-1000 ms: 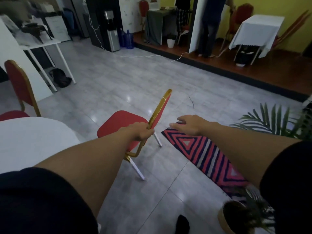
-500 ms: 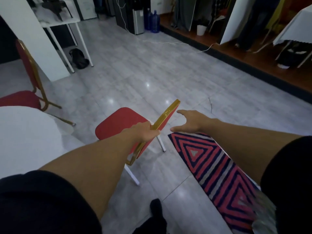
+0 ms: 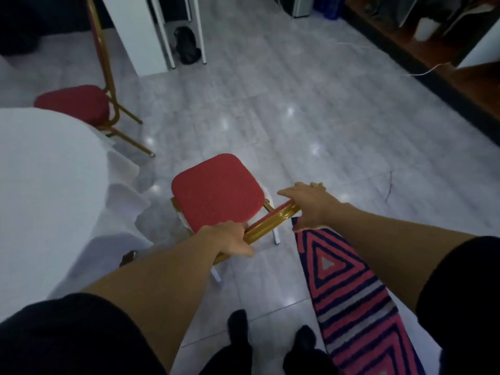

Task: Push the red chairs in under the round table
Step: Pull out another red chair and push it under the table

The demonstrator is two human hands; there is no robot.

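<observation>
A red chair (image 3: 217, 191) with a gold frame stands just in front of me, its seat facing away and to the left. My left hand (image 3: 232, 238) grips the left end of its gold backrest top. My right hand (image 3: 307, 203) rests on the right end of the same rail, fingers spread over it. The round table (image 3: 40, 185) under a white cloth fills the left side; the chair's seat is beside the cloth's edge, not under it. A second red chair (image 3: 74, 102) stands further back, its seat partly tucked against the table.
A striped red, navy and grey rug (image 3: 351, 290) lies on the grey tile floor to my right, touching the chair's back leg. My feet in black (image 3: 238, 326) are below. A white table's legs (image 3: 186, 31) and a black bag (image 3: 186, 44) stand at the back.
My right hand has come down onto the right end of the backrest rail. The chair has turned so its back faces me, and my view has tilted further down.
</observation>
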